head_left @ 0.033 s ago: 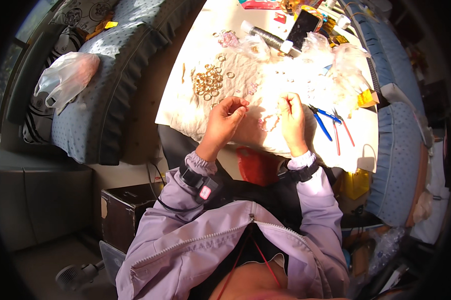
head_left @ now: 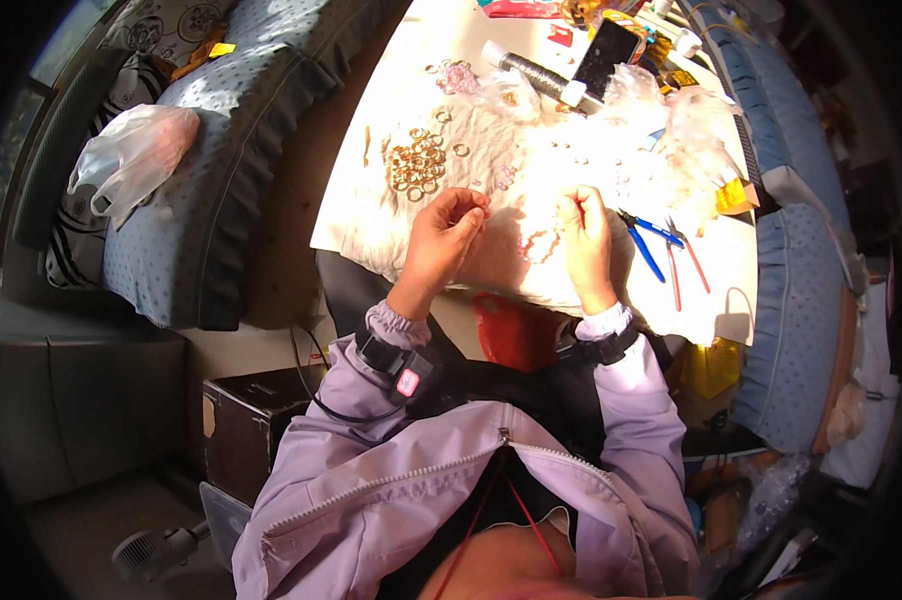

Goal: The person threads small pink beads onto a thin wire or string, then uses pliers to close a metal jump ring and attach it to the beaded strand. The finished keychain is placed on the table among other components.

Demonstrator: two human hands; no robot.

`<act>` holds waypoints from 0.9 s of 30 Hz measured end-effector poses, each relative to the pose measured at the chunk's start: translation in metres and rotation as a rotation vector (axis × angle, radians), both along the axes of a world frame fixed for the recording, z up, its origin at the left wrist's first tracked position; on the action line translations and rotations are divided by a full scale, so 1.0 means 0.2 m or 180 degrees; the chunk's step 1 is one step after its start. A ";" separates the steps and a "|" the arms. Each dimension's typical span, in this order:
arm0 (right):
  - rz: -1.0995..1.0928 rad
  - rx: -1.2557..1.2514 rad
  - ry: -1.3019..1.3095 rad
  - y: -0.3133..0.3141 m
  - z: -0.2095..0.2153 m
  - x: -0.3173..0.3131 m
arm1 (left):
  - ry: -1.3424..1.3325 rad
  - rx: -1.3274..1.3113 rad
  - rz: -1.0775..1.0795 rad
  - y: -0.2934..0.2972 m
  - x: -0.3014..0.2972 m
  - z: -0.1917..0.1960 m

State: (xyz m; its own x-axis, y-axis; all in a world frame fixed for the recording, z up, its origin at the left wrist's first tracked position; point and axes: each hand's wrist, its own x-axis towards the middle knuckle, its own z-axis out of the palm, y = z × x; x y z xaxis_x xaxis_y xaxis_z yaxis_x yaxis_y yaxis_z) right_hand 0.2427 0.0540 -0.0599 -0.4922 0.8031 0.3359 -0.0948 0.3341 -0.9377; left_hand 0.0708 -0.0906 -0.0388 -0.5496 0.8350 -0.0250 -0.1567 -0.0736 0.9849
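Both of my hands are raised over the cloth-covered tabletop, a short gap apart. My left hand (head_left: 441, 238) is pinched closed, thumb against fingertips; whatever it grips is too small to make out. My right hand (head_left: 586, 238) is closed in a pinch as well, and strong glare hides what is between its fingertips. In the gap below the fingers, nearer the right hand, a pink beaded strand (head_left: 541, 248) lies in a curve on the cloth (head_left: 481, 255). Just beyond the left hand sits a pile of gold-coloured rings (head_left: 416, 162). A few loose pink beads (head_left: 508, 176) rest between the hands, farther back.
Blue-handled pliers (head_left: 646, 250) and a red-handled tool (head_left: 674, 275) lie right of my right hand. Farther back are a dark spool (head_left: 536, 76), a phone (head_left: 606, 58), clear plastic bags (head_left: 691, 140) and a pink bead cluster (head_left: 457, 78). Padded blue seats flank the table.
My left hand has shifted slightly left and away from my right hand, still pinched. The right hand has hardly moved, and the things on the table lie as before.
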 end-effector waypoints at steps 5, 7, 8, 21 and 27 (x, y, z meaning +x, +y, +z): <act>-0.0101 0.0086 -0.0142 0.00 0.01 0.01 | 0.0391 -0.0149 0.0292 0.00 -0.18 0.07; -0.0092 -0.0025 -0.0207 -0.01 0.02 0.01 | 0.0700 -0.0342 0.0401 0.03 -0.22 0.10; -0.0098 0.0009 -0.0207 -0.01 0.03 0.01 | 0.1041 -0.0525 0.0467 0.05 -0.24 0.11; -0.0190 0.0282 -0.0123 -0.01 0.00 -0.01 | 0.4455 -0.0478 -0.0144 0.35 -0.49 0.06; -0.0154 0.0033 -0.0132 -0.02 0.02 -0.01 | 0.2376 -0.0226 0.0412 0.32 -0.37 0.12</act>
State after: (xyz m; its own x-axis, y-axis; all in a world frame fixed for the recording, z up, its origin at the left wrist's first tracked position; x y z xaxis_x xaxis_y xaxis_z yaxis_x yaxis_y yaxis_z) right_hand 0.2401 0.0502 -0.0560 -0.4665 0.8228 0.3245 -0.0395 0.3472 -0.9370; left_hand -0.0032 -0.0260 -0.0146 -0.5352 0.7730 0.3407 0.5587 0.0215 0.8291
